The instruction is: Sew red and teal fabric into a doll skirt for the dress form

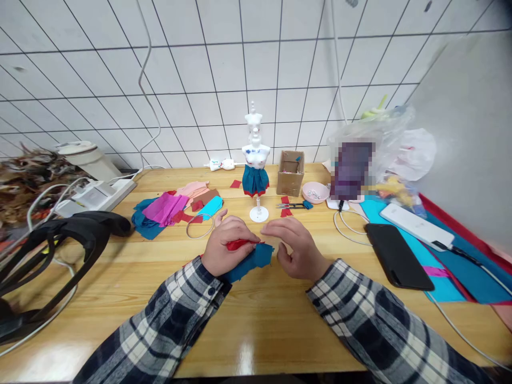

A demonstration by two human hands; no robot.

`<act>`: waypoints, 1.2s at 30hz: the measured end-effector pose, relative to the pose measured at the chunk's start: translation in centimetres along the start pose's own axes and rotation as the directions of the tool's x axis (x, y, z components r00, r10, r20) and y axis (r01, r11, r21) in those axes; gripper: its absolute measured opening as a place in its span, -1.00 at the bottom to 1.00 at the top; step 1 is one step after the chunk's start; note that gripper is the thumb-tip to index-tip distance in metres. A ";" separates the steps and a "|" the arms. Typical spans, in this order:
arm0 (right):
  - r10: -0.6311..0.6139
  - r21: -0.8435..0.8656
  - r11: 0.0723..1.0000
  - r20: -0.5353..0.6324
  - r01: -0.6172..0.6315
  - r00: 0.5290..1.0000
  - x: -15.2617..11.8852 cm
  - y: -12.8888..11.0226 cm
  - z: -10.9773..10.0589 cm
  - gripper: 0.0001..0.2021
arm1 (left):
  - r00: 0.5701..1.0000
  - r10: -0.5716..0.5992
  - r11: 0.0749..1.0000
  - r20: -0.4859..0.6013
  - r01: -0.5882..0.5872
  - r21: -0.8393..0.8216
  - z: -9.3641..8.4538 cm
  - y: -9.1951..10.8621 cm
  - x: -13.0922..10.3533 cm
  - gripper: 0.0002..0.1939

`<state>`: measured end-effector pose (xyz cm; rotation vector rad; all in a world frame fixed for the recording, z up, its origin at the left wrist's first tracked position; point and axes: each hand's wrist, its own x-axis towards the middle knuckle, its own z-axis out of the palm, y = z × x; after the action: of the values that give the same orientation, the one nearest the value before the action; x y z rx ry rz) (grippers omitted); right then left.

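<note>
My left hand (229, 244) is closed on a teal piece of fabric (252, 261), which hangs out below and to the right of the fingers. A bit of red fabric (236, 244) shows between its thumb and fingers. Just right of the cloth, my right hand (296, 246) has curved fingers with the thumb apart from them, and nothing shows in it. Behind both hands stands a small white mannequin (256, 156) on a round base, dressed in a teal skirt (256, 180) with a red hem.
Colourful fabric scraps (166, 209) and a ring-shaped hoop (200, 226) lie left. Thread snips (294, 206), a cardboard box (290, 181) and a pink bowl (316, 193) stand behind. At right are a black phone (400, 256), a white power bank (416, 226) and cables; a black headset (80, 240) sits left.
</note>
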<state>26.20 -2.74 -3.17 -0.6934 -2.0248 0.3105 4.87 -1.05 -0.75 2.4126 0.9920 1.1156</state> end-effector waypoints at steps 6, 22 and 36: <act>0.042 -0.018 0.999 -0.028 -0.043 0.999 -0.1 0.1 1.0 -0.61 | 1.000 0.000 0.999 0.000 0.000 -0.040 0.5 0.1 -0.1 -0.88; 0.075 0.035 0.997 -0.020 -0.075 0.997 0.0 -0.9 0.3 -0.70 | 0.998 -0.057 0.997 -0.001 0.057 -0.060 0.5 0.0 -0.2 -0.88; 0.123 0.002 0.992 -0.118 -0.123 0.985 0.2 -0.9 0.7 -0.94 | 0.957 -0.249 0.927 0.152 0.280 -0.249 0.8 -0.2 -0.2 -0.62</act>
<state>25.19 -3.26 -3.01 -0.8233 -1.8754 0.3280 5.33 -1.01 -1.47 2.0333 1.0193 0.9332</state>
